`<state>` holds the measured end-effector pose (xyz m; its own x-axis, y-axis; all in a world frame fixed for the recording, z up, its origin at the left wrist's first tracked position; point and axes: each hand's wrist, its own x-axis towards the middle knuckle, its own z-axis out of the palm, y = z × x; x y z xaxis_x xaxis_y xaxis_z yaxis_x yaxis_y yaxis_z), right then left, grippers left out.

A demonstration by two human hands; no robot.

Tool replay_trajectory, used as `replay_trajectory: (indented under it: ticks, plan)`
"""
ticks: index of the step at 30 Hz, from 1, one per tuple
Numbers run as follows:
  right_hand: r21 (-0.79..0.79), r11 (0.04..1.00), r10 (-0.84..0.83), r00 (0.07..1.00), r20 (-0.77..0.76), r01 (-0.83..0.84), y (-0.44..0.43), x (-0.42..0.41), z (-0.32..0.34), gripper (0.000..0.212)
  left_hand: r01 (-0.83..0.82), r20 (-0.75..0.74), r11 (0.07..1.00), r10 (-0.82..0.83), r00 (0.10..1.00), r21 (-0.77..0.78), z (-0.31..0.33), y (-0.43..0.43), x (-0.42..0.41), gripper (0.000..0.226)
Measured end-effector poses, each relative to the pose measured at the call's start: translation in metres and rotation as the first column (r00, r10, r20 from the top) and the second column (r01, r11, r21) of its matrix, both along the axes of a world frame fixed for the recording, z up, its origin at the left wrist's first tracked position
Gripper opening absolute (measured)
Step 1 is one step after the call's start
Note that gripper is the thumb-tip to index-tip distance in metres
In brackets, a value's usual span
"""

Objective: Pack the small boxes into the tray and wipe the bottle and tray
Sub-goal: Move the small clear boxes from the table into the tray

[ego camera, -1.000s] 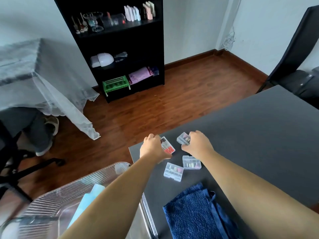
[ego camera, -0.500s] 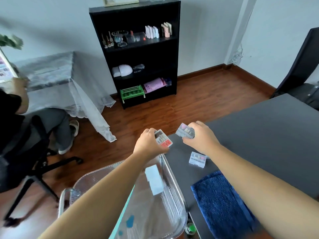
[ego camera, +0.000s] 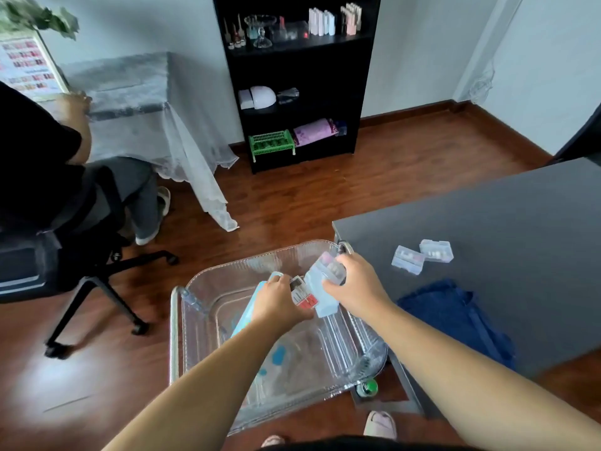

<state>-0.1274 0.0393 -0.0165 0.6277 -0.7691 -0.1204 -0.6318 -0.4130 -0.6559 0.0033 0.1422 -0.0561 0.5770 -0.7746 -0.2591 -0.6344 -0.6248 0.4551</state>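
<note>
A clear ribbed plastic tray [ego camera: 208, 281] sits on a cart left of the dark table [ego camera: 487, 222]. Over its far end my left hand [ego camera: 276, 302] grips a small clear box with red contents [ego camera: 304, 296]. Beside it my right hand [ego camera: 354, 284] grips another small clear box with pale contents [ego camera: 328, 266]. A light blue bottle [ego camera: 250, 310] lies in the tray, partly hidden by my left arm. Two more small clear boxes [ego camera: 408, 259] [ego camera: 435, 251] rest on the table near its left edge. A dark blue cloth [ego camera: 455, 317] lies on the table to the right of my right arm.
A black shelf unit [ego camera: 302, 79] stands against the far wall. At the left a person sits on a black office chair [ego camera: 65, 242] by a cloth-covered table [ego camera: 130, 102]. Wooden floor lies between. My feet [ego camera: 379, 423] show at the bottom edge.
Both hands carried their small boxes leftward from the table edge to over the tray. The view turned left and down, so the tray now lies in the middle.
</note>
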Motion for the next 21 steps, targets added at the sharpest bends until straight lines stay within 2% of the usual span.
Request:
replay_trajectory:
  ticks: [1,3,4,8,11,14,21]
  plan:
    - [-0.023,1.000,0.016,0.999,-0.040,-0.017,0.004,0.000,-0.008,0.015,0.001,-0.016,1.000,-0.001,1.000,0.021,-0.008,0.004,-0.002,0.063]
    - [-0.076,0.994,0.064,0.990,-0.124,-0.073,0.009,0.001,-0.023,0.037,0.017,-0.026,0.998,-0.015,1.000,0.068,-0.023,0.010,-0.007,0.065]
    - [-0.093,0.991,0.085,0.983,-0.161,-0.101,0.011,0.002,-0.032,0.041,0.027,-0.029,0.996,-0.024,0.999,0.089,-0.030,0.012,-0.008,0.067]
    - [-0.061,0.988,0.115,0.947,-0.300,-0.139,0.017,-0.002,-0.068,0.036,0.027,-0.056,0.989,-0.019,0.998,0.147,-0.059,0.018,-0.012,0.081]
    - [-0.035,0.996,0.056,0.914,-0.402,-0.077,0.020,-0.008,-0.092,0.034,0.031,-0.060,0.983,-0.020,0.998,0.183,-0.080,0.020,-0.016,0.076]
    - [0.017,1.000,0.015,0.908,-0.420,-0.008,0.027,-0.011,-0.108,0.035,0.041,-0.066,0.980,-0.029,0.997,0.192,-0.097,0.018,-0.024,0.071]
    - [0.014,0.999,-0.021,0.915,-0.403,0.029,0.026,-0.016,-0.125,0.034,0.025,-0.049,0.974,-0.014,0.999,0.227,-0.119,0.000,-0.042,0.070]
